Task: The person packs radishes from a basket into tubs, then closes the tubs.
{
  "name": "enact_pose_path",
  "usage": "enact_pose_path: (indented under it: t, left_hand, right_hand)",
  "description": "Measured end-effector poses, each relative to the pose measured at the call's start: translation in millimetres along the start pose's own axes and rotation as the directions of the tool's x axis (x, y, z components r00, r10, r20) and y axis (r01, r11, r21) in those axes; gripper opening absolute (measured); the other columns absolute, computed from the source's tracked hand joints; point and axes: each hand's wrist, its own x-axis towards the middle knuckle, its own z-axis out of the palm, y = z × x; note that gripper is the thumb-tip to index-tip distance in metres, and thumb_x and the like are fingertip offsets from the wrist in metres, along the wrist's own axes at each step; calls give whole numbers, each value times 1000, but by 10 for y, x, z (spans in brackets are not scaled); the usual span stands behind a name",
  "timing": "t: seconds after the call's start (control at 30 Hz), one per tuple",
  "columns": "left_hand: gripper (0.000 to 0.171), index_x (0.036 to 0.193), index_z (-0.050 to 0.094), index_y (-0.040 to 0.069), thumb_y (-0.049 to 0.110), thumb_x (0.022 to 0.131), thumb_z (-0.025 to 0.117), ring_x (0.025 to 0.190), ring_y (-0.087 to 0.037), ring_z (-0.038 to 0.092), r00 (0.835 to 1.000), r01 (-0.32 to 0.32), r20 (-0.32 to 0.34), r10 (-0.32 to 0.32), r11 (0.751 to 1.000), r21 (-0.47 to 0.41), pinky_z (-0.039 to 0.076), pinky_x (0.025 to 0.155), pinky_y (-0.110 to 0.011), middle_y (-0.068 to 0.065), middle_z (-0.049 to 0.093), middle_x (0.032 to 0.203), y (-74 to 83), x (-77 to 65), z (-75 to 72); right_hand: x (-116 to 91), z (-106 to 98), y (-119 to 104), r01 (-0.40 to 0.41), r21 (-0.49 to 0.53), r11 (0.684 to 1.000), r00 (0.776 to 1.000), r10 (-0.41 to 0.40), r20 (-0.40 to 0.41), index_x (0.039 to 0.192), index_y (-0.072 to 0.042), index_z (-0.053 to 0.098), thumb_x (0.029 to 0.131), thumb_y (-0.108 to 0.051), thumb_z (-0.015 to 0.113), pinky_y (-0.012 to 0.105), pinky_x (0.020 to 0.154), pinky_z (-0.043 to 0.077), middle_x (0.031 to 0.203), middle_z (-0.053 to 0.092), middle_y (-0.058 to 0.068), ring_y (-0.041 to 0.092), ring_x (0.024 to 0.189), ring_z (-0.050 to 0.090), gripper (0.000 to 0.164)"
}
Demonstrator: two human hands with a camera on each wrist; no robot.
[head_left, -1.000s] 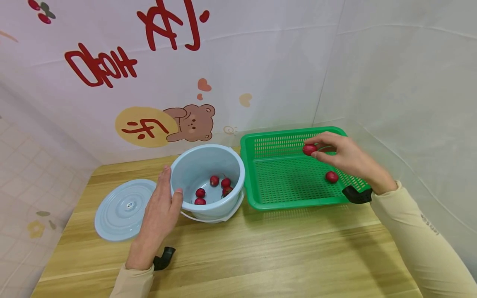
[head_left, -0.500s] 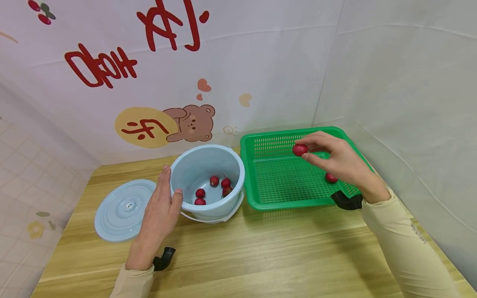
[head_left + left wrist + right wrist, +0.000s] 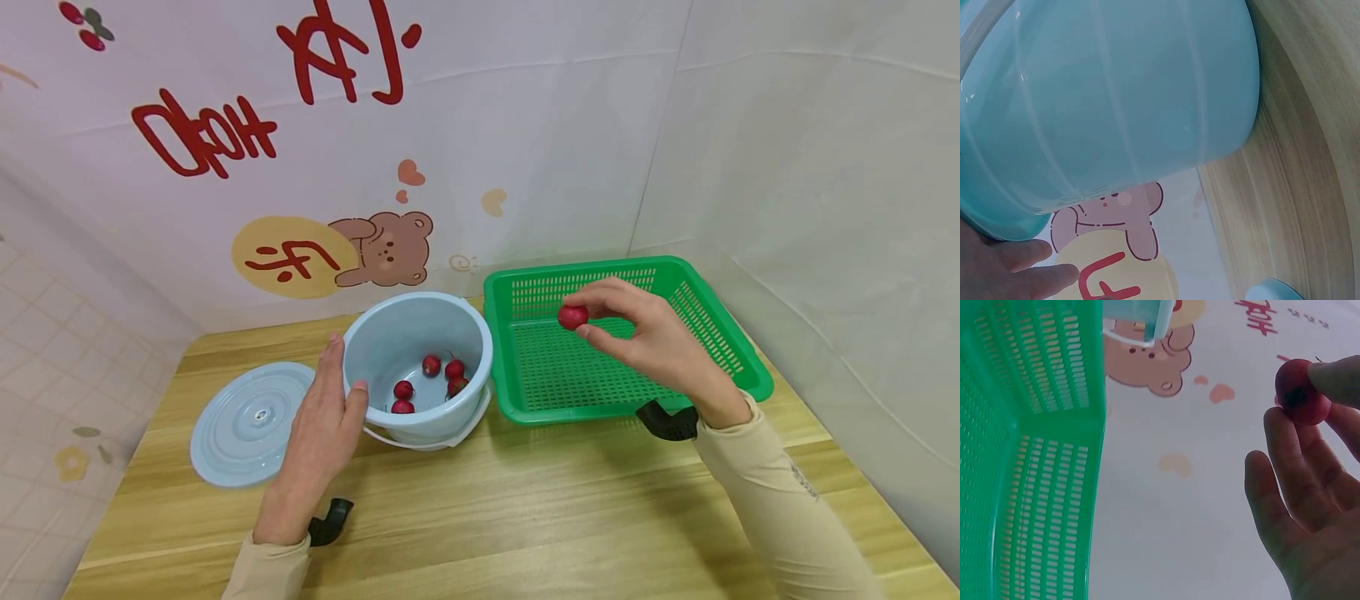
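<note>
My right hand (image 3: 651, 340) pinches a red radish (image 3: 573, 317) between thumb and fingertips, above the green basket (image 3: 508, 392). In the right wrist view the radish (image 3: 1300, 392) shows a dark patch and a thin root. My left hand (image 3: 322, 429) rests against the left side of the light blue bucket (image 3: 483, 333), fingers straight, thumb at the rim. In the left wrist view, two fingers (image 3: 1035, 269) lie by the rim of the bucket (image 3: 1116, 94). Several radishes (image 3: 431, 365) lie at the bottom of the bucket. The basket's floor behind my right hand is hidden.
A light blue lid (image 3: 255, 425) lies on the wooden table (image 3: 510, 517) left of the bucket. The bucket's white handle (image 3: 427, 443) hangs down in front. A printed wall cloth (image 3: 555, 150) stands close behind and continues at both sides.
My right hand has moved left across the basket with the radish, and slightly nearer. Another radish in the basket has gone out of sight behind it. My left hand has stayed at the bucket.
</note>
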Motion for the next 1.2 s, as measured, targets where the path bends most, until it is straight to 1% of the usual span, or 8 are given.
enact_pose_path:
  t: [0.3, 0.6, 0.97, 1.1, 1.2]
  left_hand:
    - [68, 165, 17, 2, 28, 108, 42, 156, -40, 19, 1000, 0, 4, 0, 1000, 3, 26, 119, -64, -16, 19, 171, 9, -6, -1]
    - [68, 165, 17, 3, 29, 108, 42, 156, -39, 20, 1000, -2, 2, 2, 1000, 6, 26, 119, -64, -17, 20, 170, 20, -3, -2]
    - [68, 165, 16, 4, 29, 108, 41, 156, -39, 20, 1000, 4, 3, -4, 1000, 3, 26, 119, -64, -17, 20, 171, 15, -6, -4]
    - [68, 166, 16, 4, 30, 108, 41, 156, -39, 20, 1000, 7, 5, -7, 1000, 0, 26, 119, -64, -16, 19, 171, 11, -6, -2]
    - [68, 166, 15, 4, 30, 108, 41, 156, -39, 19, 1000, 14, 10, -14, 1000, -2, 26, 119, -65, -16, 18, 171, 7, -9, -1]
  right_hand:
    - [69, 219, -126, 75, 58, 996, 997, -75, -5, 126, -12, 72, 89, 6, 76, 21, 92, 53, 127, 66, 0, 11, 105, 68, 42]
    - [137, 425, -225, 85, 108, 990, 996, -85, -4, 126, -13, 72, 90, 0, 77, 30, 95, 55, 128, 66, -2, 12, 109, 68, 38]
    - [228, 663, -312, 101, 130, 986, 994, -104, 19, 126, -13, 73, 92, -4, 76, 30, 95, 54, 125, 66, -3, 15, 118, 61, 35]
    - [260, 755, -334, 115, 143, 983, 992, -120, 28, 125, -13, 72, 92, -4, 76, 33, 93, 55, 124, 66, -2, 14, 116, 62, 34]
    - [287, 835, -347, 121, 154, 981, 991, -128, 36, 124, -13, 73, 93, -5, 75, 31, 91, 55, 124, 66, -3, 14, 115, 62, 32]
